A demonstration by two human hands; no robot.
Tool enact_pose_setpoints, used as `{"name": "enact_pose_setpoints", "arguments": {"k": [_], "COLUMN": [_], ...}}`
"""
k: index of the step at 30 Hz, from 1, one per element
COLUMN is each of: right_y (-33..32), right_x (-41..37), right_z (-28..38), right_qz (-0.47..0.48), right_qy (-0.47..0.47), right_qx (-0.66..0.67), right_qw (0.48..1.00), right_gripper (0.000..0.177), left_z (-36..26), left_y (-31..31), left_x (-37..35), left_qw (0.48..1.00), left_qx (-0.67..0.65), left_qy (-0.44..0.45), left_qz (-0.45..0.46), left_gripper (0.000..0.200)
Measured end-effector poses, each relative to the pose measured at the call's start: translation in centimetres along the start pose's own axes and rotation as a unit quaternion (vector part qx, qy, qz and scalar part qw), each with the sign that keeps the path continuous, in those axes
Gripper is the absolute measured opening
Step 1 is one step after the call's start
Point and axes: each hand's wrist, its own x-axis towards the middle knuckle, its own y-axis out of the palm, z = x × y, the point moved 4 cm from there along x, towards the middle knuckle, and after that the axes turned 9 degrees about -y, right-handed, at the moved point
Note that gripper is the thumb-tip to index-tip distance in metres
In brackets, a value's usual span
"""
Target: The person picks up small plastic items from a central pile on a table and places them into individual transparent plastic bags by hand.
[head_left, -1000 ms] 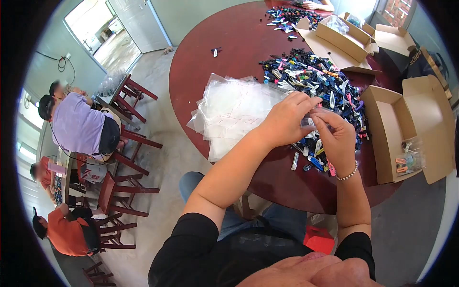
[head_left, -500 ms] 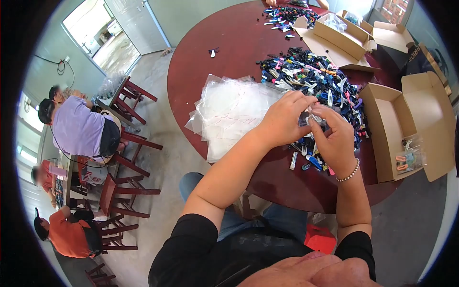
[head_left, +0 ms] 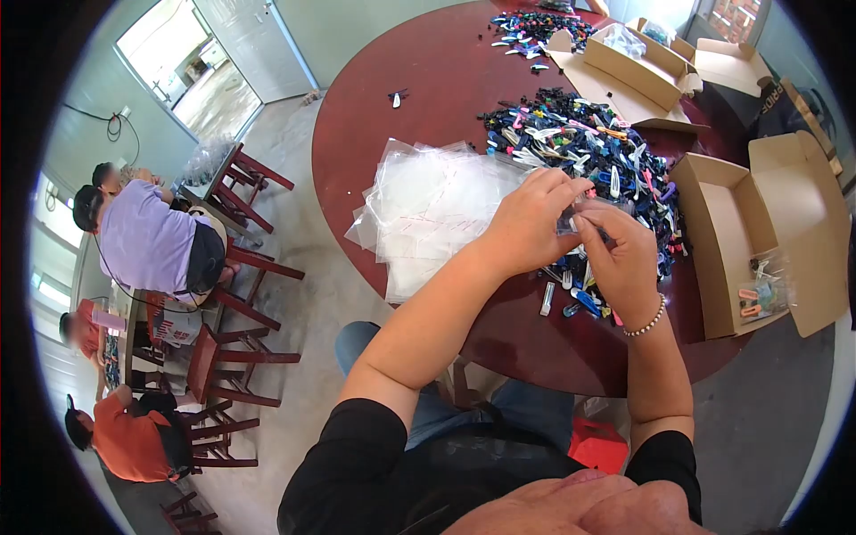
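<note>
My left hand and my right hand meet above the near edge of a large pile of coloured hair clips. Both have their fingers closed on a small clear plastic bag, mostly covered by the fingers. What is inside the bag is too small to tell. Left of my left hand lies a spread stack of clear flat bags with red print. A few loose clips lie just below my hands on the dark red round table.
An open cardboard box holding filled bags stands at the right. More boxes and a second clip pile are farther back. Several people sit at the left, one in a purple shirt, near wooden stools.
The fingers of my right hand have shifted slightly on the bag. Across the table, another person's hands have mostly moved out of view. People at the left have moved slightly.
</note>
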Motion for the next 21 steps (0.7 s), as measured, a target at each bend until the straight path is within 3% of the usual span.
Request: {"name": "enact_pose_setpoints", "arguments": {"k": [6,11,18,20,21], "right_y": [-0.8,-1.4,-1.8,-1.9,-2.1], "right_x": [0.2,0.2,0.7,0.7,0.7], "right_z": [0.5,0.2,1.2,1.2,1.0], "right_qz": [-0.024,-0.011,-0.002,-0.014,-0.016], "right_qy": [-0.009,-0.046,-0.08,-0.079,-0.071], "right_qx": [-0.019,-0.057,-0.081,-0.079,-0.091], "right_qw": [1.0,0.997,0.994,0.994,0.993], "right_gripper": [0.01,0.011,0.011,0.011,0.011], "left_z": [-0.2,0.6,0.8,-0.2,-0.2], "left_y": [-0.1,0.2,0.1,-1.0,-1.2], "left_x": [0.0,0.1,0.2,0.3,0.4], "left_qw": [1.0,0.99,0.98,0.994,0.994], "left_qx": [-0.022,-0.114,-0.141,-0.096,-0.096], "left_qy": [0.013,-0.061,-0.11,0.02,0.02], "left_qz": [-0.006,0.05,0.083,-0.048,-0.048], "left_gripper": [0.057,0.067,0.063,0.053,0.053]}}
